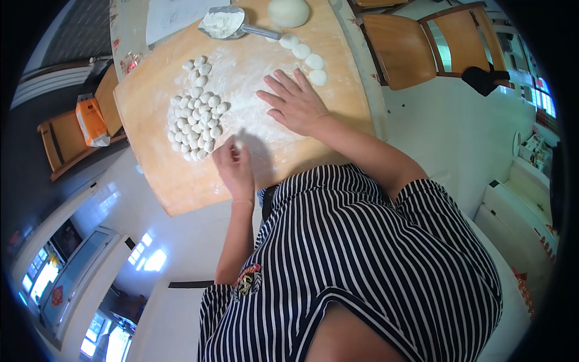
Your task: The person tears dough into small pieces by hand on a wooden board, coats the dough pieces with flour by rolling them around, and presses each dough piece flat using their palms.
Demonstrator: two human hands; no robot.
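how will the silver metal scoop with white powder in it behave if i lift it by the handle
The silver metal scoop looks rigid, so it should lift without bending. The white powder sits in the bowl end, so that end will probably feel heavier. It's open on top, so tilting could spill some.

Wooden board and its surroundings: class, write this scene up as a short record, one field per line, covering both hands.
Surface: wooden board, dusted with white powder
Small pieces: dough lumps, clustered left
Flattened pieces: row of dough discs, far right
Large piece: rounded dough ball, far edge
Tool: metal scoop holding white powder
Left hand: fingers curled beside the lumps; grip too blurred to tell
Right hand: palm down, fingers spread
Nearby: orange package on a chair
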